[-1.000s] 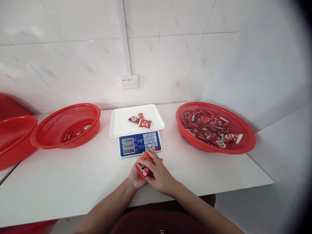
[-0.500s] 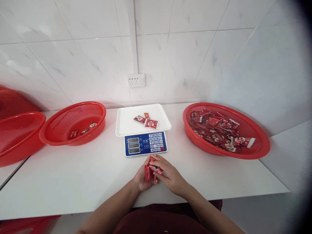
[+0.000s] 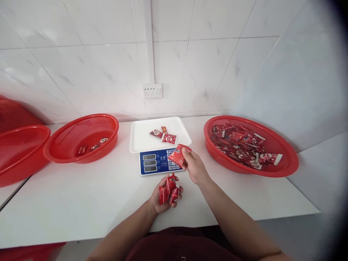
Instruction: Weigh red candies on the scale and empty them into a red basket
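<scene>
Near the table's front edge, my left hand (image 3: 160, 199) is curled palm-up around several small red snack packets (image 3: 170, 185). One red snack packet (image 3: 177, 156) is pinched in my right hand (image 3: 196, 168), held over the keypad side of the blue digital scale (image 3: 160, 157). On the scale's white tray (image 3: 138, 136) lie 3 small packets (image 3: 169, 138), partly overlapping. Packet printing in my hands is only partly readable.
At right, a red plastic basket (image 3: 288, 168) holds a heap of red packets (image 3: 241, 145). To the left, another red basket (image 3: 54, 154) has a few packets (image 3: 95, 145) in it. A further red basket (image 3: 24, 152) stands at the far left. A socket (image 3: 152, 90) is on the tiled wall.
My right hand has lifted away from my left hand, moving up and right with one packet over the scale. The packets on the tray have not moved.
</scene>
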`<state>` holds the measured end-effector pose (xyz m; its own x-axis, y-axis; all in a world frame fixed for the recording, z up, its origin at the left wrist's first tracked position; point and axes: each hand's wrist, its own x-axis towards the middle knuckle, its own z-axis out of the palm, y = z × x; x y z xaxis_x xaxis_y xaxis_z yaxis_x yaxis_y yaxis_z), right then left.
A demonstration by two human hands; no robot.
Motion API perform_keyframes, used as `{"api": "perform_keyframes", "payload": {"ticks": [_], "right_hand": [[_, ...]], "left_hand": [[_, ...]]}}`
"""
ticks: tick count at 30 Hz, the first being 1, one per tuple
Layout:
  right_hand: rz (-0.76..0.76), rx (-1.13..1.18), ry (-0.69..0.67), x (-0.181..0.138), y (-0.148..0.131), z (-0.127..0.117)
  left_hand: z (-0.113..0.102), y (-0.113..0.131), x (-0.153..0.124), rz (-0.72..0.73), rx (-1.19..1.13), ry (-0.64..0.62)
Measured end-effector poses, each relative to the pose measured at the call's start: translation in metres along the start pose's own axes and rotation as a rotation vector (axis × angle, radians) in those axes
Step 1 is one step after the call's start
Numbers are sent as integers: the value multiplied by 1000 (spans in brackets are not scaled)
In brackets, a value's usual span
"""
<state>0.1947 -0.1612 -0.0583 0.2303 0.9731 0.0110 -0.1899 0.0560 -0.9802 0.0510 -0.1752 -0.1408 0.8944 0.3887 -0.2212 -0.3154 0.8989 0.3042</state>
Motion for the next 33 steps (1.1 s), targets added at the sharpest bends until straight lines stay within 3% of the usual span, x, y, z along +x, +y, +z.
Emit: {"api": "perform_keyframes", "payload": {"ticks": [4, 8, 14, 18, 21, 25, 29, 33], "right_hand": [[84, 147, -188, 25, -16, 21], [148, 106, -351, 35, -27, 27], [51, -279, -431, 4, -14, -4], [57, -605, -518, -28, -4, -30], [83, -691, -576, -45, 3, -43], [49, -673, -538, -53, 11, -51], [-83, -634, -462, -55, 12, -49], [-186, -656, -405, -57, 9, -45]], "left_hand": [[-2, -1, 2, -22, 11, 9], [-1, -1, 2, -13, 27, 28], [1, 0, -1, 14, 37, 38], [-1, -6, 0, -54, 59, 14], [-3, -10, 1, -110, 79, -25], [1, -7, 3, -97, 1, 44], [17, 7, 5, -21, -159, 126], [32, 19, 8, -6, -175, 145]]}}
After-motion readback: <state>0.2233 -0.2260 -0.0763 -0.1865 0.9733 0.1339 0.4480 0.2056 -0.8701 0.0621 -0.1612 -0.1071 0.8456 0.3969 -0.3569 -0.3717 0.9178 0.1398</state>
